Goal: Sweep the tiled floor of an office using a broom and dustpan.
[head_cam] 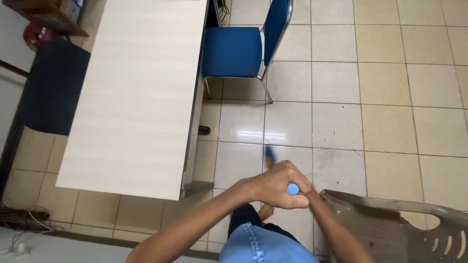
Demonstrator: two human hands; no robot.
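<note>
Both hands met low in the middle of the head view, wrapped one over the other around a blue handle (292, 189) whose rounded top end poked out between them. The left hand (273, 185) came in from the lower left on a bare forearm, its fingers curled tight over the handle and pressed together. The right hand (304, 195) came up from the lower right and was mostly covered by the left, so only a few knuckles showed against the handle — it seemed closed on the handle as well. Beyond the hands, a blurred dark-blue end (269, 154) of the same tool showed over the floor; whether it touched the tiles could not be told.

The floor (390, 97) was of pale beige tiles with dark grout lines, glossy in places. Below the hands showed the person's light blue shirt front (263, 246), dark trousers and a bare foot (265, 212) on the tiles.

To the left stood a long table (141, 87) with a pale wood-grain top, its near corner just beside the left forearm. A blue padded chair (234, 51) with a metal frame stood at the table's far right side, well apart from the hands. A grey-brown plastic chair (404, 219) stood close to the right forearm — its curved back rim nearest. A dark chair (51, 87) sat on the table's left side, and a tangle of cables (19, 219) lay on the floor at the lower left
</note>
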